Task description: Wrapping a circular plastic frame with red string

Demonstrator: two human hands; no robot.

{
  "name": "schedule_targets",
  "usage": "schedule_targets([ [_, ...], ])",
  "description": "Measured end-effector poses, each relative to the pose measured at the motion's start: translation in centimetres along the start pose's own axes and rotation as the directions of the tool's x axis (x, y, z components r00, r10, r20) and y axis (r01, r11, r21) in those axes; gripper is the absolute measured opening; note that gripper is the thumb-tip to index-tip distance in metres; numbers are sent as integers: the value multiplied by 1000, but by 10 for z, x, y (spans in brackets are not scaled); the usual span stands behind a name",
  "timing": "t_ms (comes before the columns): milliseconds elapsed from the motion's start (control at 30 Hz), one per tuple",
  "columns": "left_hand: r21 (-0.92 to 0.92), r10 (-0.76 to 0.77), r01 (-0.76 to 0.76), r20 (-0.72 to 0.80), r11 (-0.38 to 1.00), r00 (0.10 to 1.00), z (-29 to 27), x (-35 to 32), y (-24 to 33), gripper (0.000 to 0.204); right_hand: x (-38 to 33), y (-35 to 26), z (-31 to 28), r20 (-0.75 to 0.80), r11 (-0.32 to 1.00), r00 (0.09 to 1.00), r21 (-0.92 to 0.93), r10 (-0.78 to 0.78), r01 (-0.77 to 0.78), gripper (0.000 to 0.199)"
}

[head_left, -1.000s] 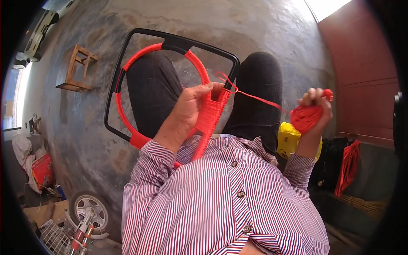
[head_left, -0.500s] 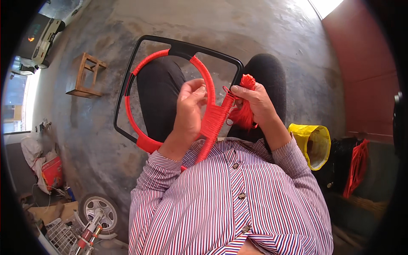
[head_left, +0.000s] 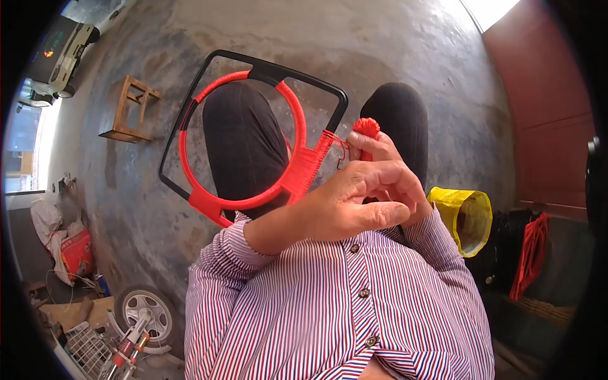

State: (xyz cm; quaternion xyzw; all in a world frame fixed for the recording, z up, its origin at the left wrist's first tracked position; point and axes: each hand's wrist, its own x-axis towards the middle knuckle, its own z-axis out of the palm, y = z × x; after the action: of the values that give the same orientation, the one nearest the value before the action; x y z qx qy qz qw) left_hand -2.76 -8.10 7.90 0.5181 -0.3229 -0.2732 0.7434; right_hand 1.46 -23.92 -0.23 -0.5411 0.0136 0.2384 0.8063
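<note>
A black frame (head_left: 337, 115) with an inner ring (head_left: 296, 107) wrapped in red cord lies tilted across my lap. Close red windings (head_left: 307, 170) cover the joint where ring and frame meet on the right. Red cord runs from there to a gathered bundle of red cord (head_left: 367, 127), which my right hand (head_left: 381, 149) grips closed. My left hand (head_left: 373, 197) reaches across the frame and in front of my right hand. Its thumb stands apart from loosely bent fingers, and nothing shows in it. It partly hides my right hand and the lower bundle.
My knees (head_left: 244, 136) are under and beside the frame. A wooden stool (head_left: 130, 111) stands on the concrete floor at left. To the right are a yellow container (head_left: 459, 218) and hanging red cord (head_left: 531, 256). A wheel (head_left: 147, 316) and wire basket (head_left: 95, 345) are at lower left.
My left hand has moved right from inside the ring to in front of my right hand. The frame has shifted slightly left, away from the cord bundle.
</note>
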Motion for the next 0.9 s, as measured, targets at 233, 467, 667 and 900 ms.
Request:
schedule_targets([
  [233,-34,-99,102,69,994,993,-20,12,-37,39,35,4,15,-153,963,958,160,243,-218,28],
  [467,-333,-93,127,115,934,989,-33,7,-34,50,63,30,17,-243,947,919,157,310,-278,25],
  [667,-667,232,30,300,744,925,0,13,10,78,66,41,8,-183,943,946,250,269,-220,15],
  [900,-390,209,699,919,600,333,40,38,76,71,63,41,14,-168,945,957,266,238,-188,13],
])
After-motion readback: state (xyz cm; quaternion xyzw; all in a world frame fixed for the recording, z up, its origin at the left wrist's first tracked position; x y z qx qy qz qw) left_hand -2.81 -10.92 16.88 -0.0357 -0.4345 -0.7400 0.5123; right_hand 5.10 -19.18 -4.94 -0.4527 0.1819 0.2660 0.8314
